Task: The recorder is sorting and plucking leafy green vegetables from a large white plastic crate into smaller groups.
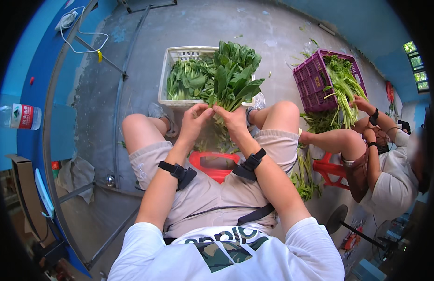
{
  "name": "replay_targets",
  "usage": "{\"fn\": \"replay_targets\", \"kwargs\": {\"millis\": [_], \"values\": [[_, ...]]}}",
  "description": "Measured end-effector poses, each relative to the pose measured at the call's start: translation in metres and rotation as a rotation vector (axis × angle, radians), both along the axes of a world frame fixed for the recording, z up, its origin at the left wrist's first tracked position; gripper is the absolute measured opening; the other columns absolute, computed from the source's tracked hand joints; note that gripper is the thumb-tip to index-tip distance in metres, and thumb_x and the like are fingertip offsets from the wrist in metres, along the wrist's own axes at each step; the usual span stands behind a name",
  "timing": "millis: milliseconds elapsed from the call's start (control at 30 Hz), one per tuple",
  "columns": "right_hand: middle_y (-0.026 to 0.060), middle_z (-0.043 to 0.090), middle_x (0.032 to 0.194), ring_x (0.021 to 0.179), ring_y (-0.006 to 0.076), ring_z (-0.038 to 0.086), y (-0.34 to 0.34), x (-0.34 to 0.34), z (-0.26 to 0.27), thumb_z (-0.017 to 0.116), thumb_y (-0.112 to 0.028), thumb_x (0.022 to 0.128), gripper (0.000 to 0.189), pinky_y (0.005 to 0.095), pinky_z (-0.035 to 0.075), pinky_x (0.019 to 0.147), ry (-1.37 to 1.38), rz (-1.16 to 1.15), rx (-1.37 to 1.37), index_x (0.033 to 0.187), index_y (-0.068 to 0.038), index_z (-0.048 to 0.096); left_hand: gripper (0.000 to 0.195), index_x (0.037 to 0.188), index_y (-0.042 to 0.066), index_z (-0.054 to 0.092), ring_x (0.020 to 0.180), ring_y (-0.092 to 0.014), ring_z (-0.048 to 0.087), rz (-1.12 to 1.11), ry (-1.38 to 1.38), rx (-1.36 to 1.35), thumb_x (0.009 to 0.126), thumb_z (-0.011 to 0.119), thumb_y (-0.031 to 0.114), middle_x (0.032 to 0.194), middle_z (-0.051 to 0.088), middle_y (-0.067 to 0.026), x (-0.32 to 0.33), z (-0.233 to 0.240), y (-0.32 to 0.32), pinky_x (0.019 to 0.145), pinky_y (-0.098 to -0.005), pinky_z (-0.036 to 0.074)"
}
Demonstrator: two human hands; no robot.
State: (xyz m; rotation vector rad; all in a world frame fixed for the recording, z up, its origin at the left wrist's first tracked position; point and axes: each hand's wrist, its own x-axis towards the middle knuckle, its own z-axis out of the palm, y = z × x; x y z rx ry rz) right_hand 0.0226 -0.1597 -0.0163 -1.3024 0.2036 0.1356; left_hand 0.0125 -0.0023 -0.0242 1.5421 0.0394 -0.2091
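Just in front of the knees, my right hand (235, 119) grips the stems of a bunch of leafy greens (234, 82), whose leaves fan out away from me. My left hand (197, 114) meets it at the stem ends, thumb and fingertips pinched together by a small green leaf or stalk; how firmly it holds this cannot be told. Behind the bunch is a white plastic crate (163, 79) with more leafy greens (188, 79) in it. The bunch hides the crate's right part. Loose leaves lie on the floor below my hands.
A red plastic stool (215, 172) shows between my thighs. At right, a co-worker's hand (362, 105) touches long-stemmed greens (343, 91) at a tilted purple crate (313, 82). More greens (304, 182) lie on the floor there. A metal-framed blue table (34, 70) with a plastic bottle (25, 116) stands left.
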Motion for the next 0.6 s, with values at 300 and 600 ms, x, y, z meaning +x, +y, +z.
{"fn": "replay_targets", "kwargs": {"millis": [300,600], "values": [[0.0048,0.071,0.085,0.074,0.0131,0.067,0.007,-0.005,0.002,0.077,-0.008,0.084,0.016,0.0275,0.052,0.067,-0.055,-0.045,0.032,0.095,0.000,0.069,0.025,0.104,0.002,0.068,0.054,-0.007,0.047,0.234,0.356,-0.327,0.094,0.070,0.025,0.075,0.063,-0.0009,0.009,-0.017,0.031,0.052,-0.0288,0.039],[0.0041,0.071,0.080,0.067,0.0127,0.065,-0.007,0.006,0.001,0.078,-0.008,0.082,0.014,0.0278,0.049,0.062,0.127,0.129,0.033,0.091,0.000,0.071,0.031,0.114,0.006,0.070,0.062,-0.008,0.054,0.063,0.181,0.171,0.091,0.074,0.026,0.076,0.065,0.0027,0.000,0.000,0.025,0.058,-0.0249,0.044]]}}
